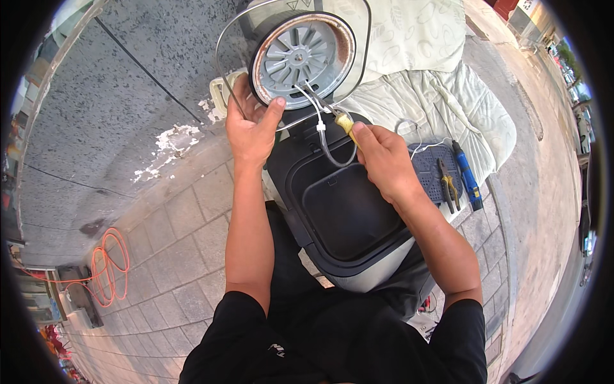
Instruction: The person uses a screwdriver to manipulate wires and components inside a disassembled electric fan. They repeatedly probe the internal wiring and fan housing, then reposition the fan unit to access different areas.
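Observation:
My left hand (251,131) grips the lower left rim of a round metal housing (259,72), with the thumb pressed on its edge. The housing is open toward me, showing a finned silver fan wheel (298,56) and brown rust on the inner wall. My right hand (387,160) is closed around a yellow-handled hand tool (345,121). Its dark metal end reaches the housing's lower edge; its exact kind is unclear. White wires (313,96) come out of a slot there, joined to a grey cable loop (330,157). Below lies a black appliance body (348,211) with a squarish recess.
A thin dark metal loop (369,38) surrounds the housing. At right, pliers (449,185) and a blue pen-shaped tool (469,176) lie by a perforated dark tray (430,168) on a pale quilted cloth (476,121). An orange cord (110,265) lies coiled at left beside a grey wall (128,83).

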Motion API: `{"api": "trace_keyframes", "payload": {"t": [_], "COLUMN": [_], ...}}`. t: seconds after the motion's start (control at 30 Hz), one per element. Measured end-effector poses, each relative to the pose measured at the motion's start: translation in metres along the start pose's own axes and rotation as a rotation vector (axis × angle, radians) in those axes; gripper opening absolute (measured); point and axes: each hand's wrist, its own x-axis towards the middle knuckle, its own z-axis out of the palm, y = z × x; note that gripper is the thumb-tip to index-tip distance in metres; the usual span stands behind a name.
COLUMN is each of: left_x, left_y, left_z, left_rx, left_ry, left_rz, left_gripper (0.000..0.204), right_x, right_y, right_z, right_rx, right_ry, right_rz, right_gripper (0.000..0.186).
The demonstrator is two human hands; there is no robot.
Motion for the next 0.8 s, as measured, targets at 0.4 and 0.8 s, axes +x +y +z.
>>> {"api": "trace_keyframes", "payload": {"t": [0.4, 0.8], "left_x": [-0.001, -0.001], "left_y": [0.003, 0.004], "left_z": [0.001, 0.000], "left_rx": [-0.015, -0.005], "left_ry": [-0.006, 0.016], "left_rz": [-0.010, -0.027], "left_gripper": [0.081, 0.078], "right_x": [-0.004, -0.001], "right_y": [0.018, 0.010], "right_z": [0.011, 0.016], "right_rx": [-0.388, 0.605], "right_ry": [0.237, 0.078], "right_rz": [-0.391, 0.057], "right_gripper": [0.046, 0.031]}}
